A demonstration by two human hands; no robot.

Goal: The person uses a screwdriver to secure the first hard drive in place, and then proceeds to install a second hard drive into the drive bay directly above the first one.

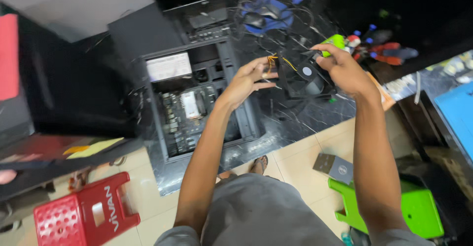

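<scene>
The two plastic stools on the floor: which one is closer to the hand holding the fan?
The green stool, below the right hand holding the black fan; the red stool stands far left.

Both bare arms reach forward and up from the body, elbows slightly bent. The left hand is held palm inward, its fingers partly spread and the fingertips pinched together near the thumb. The right hand sits higher and well to the side, wrist bent, fingers curled over in a closed grasp, thumb underneath.
</scene>
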